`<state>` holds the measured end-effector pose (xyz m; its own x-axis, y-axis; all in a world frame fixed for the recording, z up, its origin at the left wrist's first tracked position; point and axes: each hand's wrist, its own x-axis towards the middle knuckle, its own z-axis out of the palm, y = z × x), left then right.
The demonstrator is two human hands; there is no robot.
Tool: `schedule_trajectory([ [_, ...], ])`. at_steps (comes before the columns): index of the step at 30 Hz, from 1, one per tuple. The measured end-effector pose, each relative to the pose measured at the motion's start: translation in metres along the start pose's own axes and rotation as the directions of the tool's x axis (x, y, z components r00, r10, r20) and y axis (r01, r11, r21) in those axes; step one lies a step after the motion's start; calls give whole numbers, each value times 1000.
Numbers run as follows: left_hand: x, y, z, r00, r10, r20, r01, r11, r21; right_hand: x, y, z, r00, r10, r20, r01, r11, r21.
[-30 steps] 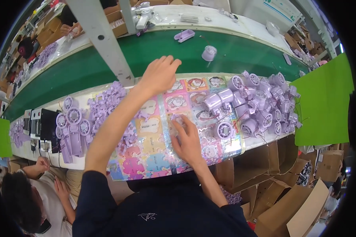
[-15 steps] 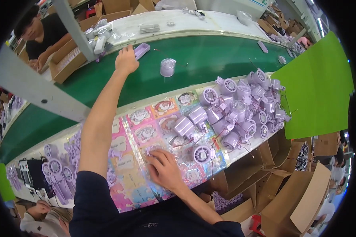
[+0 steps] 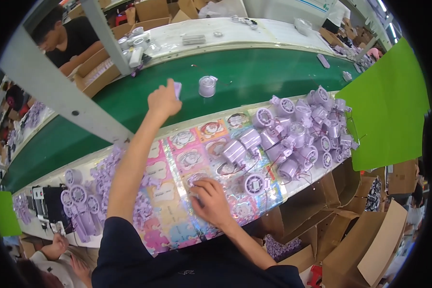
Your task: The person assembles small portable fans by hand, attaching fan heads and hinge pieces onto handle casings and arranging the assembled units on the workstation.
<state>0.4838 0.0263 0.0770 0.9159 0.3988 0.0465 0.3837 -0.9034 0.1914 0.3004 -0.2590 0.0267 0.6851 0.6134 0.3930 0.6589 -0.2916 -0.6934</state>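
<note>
My left hand (image 3: 164, 101) reaches out over the green conveyor belt (image 3: 254, 77). It is closed on a lilac plastic shell (image 3: 177, 90), mostly hidden behind the fingers. Just right of it on the belt stands a round lilac motor housing (image 3: 207, 86) with a clear top. My right hand (image 3: 212, 202) lies with fingers apart on a colourful cartoon-printed mat (image 3: 170, 221), holding nothing I can see. Beyond its fingers two lilac cylinder housings (image 3: 234, 152) rest on the mat. One more lilac housing (image 3: 256, 184), its round grille facing up, lies to the right of that hand.
Lilac housings with wires (image 3: 302, 134) are heaped at the right. Small lilac parts (image 3: 105, 173) and handled fans (image 3: 79, 206) lie at the left. A grey metal post (image 3: 72, 91) rises beside my left arm. Cardboard boxes (image 3: 350, 240) stand below right; a co-worker (image 3: 81, 33) sits across the belt.
My left hand has drawn the lilac shell nearer over the belt, toward the mat. The right hand stays on the mat. The whole view has shifted slightly.
</note>
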Motion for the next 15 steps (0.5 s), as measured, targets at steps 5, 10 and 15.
schedule_trajectory([
  [5, -124, 22, -34, 995, 97, 32, -98, 995, 27, -3, 1, 1, 996, -46, -82, 44, 999, -27],
  [10, -193, 17, -28, 994, 93, 59, -90, 995, -44, -6, 0, 2, 994, -62, -91, 57, 997, -55],
  [15, -161, 21, -44, 972, 217, -92, -213, 976, 54, -13, 9, 6, 996, -72, -60, 72, 997, -5],
])
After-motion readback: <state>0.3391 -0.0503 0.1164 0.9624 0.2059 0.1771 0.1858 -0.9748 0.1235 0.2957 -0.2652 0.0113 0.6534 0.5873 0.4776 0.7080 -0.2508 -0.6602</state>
